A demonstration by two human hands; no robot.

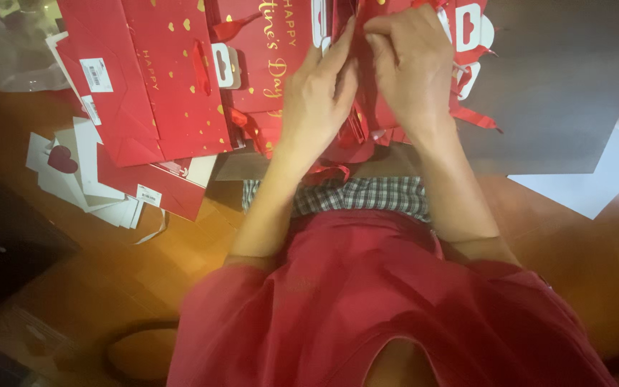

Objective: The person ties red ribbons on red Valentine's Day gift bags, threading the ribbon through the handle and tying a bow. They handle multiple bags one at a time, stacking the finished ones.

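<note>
— Both hands up at the top of the view. Left hand [317, 97] has fingers straight and pressed flat against the side of a red gift bag [370, 79]; right hand [411, 68] is curled over the bag's top edge, fingertips pinching it from the other side.

— Where's the bag sitting?

— Straight ahead of me, between my two hands, standing on the pile of red bags. It's folded flat or nearly so — I can't tell if the mouth is open, my fingers cover it.

— Anything hanging off it?

— Red ribbon handles [476, 117] trail out to the right of my right wrist, and another ribbon loop [327, 172] hangs below my left wrist. White hang tabs [471, 25] show by my right hand.

— What's left of you?

— More flat red bags with gold hearts [159, 79], overlapping, one with a white sticker label [97, 74]. Below them, a messy stack of white cards [84, 175], one with a dark red heart [61, 160] on it.

— And right?

— Big grey sheet [560, 86] lying on the wooden floor [73, 258], with a white sheet [596, 175] poking out from under its lower corner.

— Your own clothes in frame?

— Red top [367, 308], checked fabric [367, 195] at my lap, just under the wrists.
</note>
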